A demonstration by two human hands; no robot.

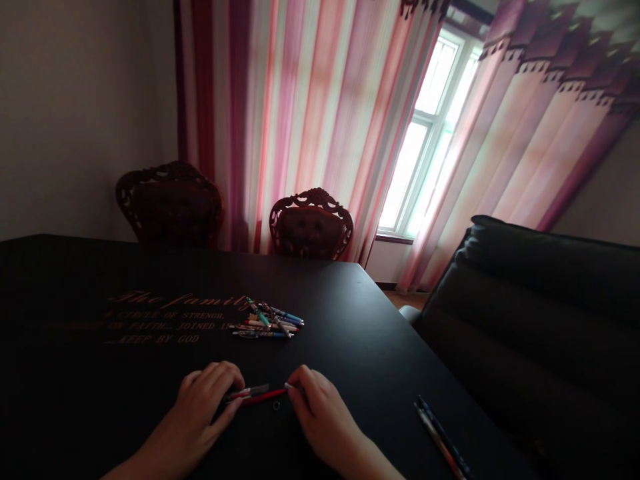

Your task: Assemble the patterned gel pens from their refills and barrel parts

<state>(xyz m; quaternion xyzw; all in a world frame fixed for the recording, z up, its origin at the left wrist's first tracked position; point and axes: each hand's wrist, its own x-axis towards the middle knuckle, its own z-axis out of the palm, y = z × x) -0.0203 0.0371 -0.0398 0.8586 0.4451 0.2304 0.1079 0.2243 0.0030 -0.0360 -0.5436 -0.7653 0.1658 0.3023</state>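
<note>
My left hand (207,403) is closed around the ends of pen parts just above the black table (350,320). A dark, partly clear pen barrel (257,389) and a slim red pen piece (265,397) stick out of its fingers to the right. My right hand (320,407) pinches a small whitish tip (289,385) at the far end of the red piece. Whether the tip is joined to it, I cannot tell. On the table between my hands lies a tiny dark ring-shaped part (277,405).
Beyond my hands lies a loose pile of several pens (267,325), beside gold lettering (165,317) on the tabletop. Two more pens (440,437) lie near the table's right edge. Carved chairs (311,227) stand behind; a black leather sofa (540,333) is at right.
</note>
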